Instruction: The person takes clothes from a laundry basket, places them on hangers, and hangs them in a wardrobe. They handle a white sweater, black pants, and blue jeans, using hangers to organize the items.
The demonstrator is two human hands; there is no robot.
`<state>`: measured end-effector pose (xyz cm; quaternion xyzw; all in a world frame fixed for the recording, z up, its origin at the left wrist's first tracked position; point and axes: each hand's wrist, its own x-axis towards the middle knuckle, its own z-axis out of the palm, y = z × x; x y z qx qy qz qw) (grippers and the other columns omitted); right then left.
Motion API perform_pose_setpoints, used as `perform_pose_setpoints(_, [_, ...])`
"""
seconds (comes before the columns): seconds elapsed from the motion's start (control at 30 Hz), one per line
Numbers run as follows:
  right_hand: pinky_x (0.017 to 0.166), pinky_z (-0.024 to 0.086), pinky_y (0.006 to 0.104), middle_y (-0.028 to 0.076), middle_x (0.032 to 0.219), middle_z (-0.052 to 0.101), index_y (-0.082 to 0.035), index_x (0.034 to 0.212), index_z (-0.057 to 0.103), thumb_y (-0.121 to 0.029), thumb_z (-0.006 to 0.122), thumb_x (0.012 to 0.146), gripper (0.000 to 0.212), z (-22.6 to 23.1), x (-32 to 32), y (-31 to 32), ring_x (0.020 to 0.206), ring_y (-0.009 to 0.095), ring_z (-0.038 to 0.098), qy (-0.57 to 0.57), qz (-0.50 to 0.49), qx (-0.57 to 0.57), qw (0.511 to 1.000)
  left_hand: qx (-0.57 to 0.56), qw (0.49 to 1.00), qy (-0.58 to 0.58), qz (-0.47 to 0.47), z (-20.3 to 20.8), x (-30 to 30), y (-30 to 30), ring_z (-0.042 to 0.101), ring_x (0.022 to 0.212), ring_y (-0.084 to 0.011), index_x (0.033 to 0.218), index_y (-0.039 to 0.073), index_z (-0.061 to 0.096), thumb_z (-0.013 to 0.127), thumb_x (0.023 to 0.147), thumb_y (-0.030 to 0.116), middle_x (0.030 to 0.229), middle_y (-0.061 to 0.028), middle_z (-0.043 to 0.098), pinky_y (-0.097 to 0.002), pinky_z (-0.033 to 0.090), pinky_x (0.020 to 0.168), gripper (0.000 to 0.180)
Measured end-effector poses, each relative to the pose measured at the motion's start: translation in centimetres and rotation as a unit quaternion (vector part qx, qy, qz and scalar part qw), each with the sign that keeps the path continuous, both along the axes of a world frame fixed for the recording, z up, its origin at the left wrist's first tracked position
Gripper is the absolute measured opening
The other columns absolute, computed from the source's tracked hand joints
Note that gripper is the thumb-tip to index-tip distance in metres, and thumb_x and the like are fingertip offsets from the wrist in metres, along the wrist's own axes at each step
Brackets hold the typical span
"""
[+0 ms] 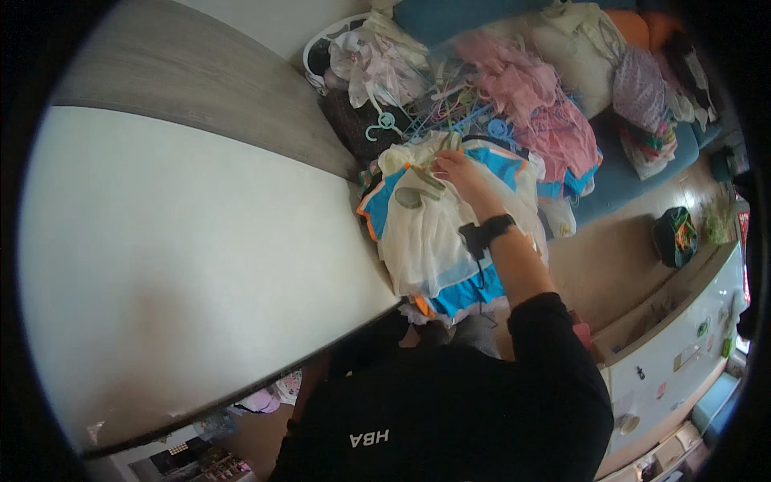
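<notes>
My right hand [454, 170] reaches forward over a layered pile of clothes, its fingers bent and closed at the upper part of a sheer cream garment [426, 241]. Olive-green trim [409, 197] shows on that garment beside my fingertips. Beneath it lies bright blue cloth with orange edging [466, 296], which sticks out at the sides and bottom. A dark band [487, 231] is around my right wrist. My left hand is out of sight.
Plastic hangers [450, 108] lie tangled beyond the clothes, with a pale hanger [385, 122] at their left. Pink garments [514, 80] are heaped on a blue sofa [634, 189]. A large white panel [185, 265] stands along my left. A dark bag [675, 238] sits on the floor at right.
</notes>
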<state>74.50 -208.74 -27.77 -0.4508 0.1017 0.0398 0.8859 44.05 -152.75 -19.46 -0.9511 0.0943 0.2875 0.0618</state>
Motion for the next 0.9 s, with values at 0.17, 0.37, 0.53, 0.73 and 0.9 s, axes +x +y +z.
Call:
perform_pose_setpoints(0.17, [0.076,0.049,0.033,0.01,0.102,0.059,0.0,0.119,0.049,-0.02,0.06,0.087,0.039,-3.0,10.2,1.0,0.089,0.021,0.059,0.087,-0.113,-0.119,0.983,0.044,0.995,-0.046,-0.07,-1.8,-6.6,3.3,0.041,0.123,-0.0342,0.135,0.007,0.04,0.044,0.09,0.022,0.132,-0.0216,0.044,-0.0483,0.031,0.103,0.047])
perform_pose_setpoints(0.37, [0.076,0.046,0.0478,0.019,0.106,0.055,0.003,0.117,0.048,-0.017,0.058,0.084,0.04,-6.2,18.3,-2.1,0.088,0.036,0.056,0.083,-0.157,-0.436,0.882,-0.006,0.95,0.04,0.311,1.0,-8.9,-0.5,0.043,0.119,-0.034,0.132,0.006,0.042,0.046,0.09,0.021,0.128,-0.0212,0.047,-0.0472,0.033,0.1,0.045])
perform_pose_setpoints(0.53, [0.085,0.045,0.0463,0.018,0.117,0.051,0.0,0.118,0.049,-0.012,0.051,0.084,0.036,-5.0,23.9,-6.4,0.106,0.036,0.05,0.009,-0.248,-0.737,0.628,-0.013,0.894,0.043,0.446,-0.1,-7.3,-5.5,0.045,0.116,-0.0338,0.129,0.005,0.044,0.048,0.089,0.021,0.124,-0.0208,0.048,-0.0463,0.035,0.097,0.043])
perform_pose_setpoints(0.73, [0.095,0.033,0.0506,0.016,0.122,0.052,-0.001,0.12,0.049,-0.019,0.047,0.087,0.037,-5.3,26.2,-12.2,0.112,0.033,0.048,0.041,-0.181,-0.852,0.489,-0.035,0.851,0.033,0.523,-0.4,-5.0,-8.0,0.048,0.112,-0.0336,0.127,0.004,0.047,0.05,0.089,0.021,0.121,-0.0204,0.051,-0.0453,0.037,0.095,0.041])
perform_pose_setpoints(0.9, [0.09,0.035,0.0444,0.011,0.109,0.06,-0.006,0.103,0.064,-0.019,0.049,0.087,0.026,-5.8,25.6,-12.7,0.107,0.03,0.048,0.01,-0.073,-0.899,0.431,-0.05,0.845,0.024,0.532,-0.4,-3.1,-8.6,0.049,0.109,-0.0335,0.124,0.004,0.049,0.051,0.088,0.021,0.117,-0.0201,0.053,-0.0444,0.038,0.092,0.04])
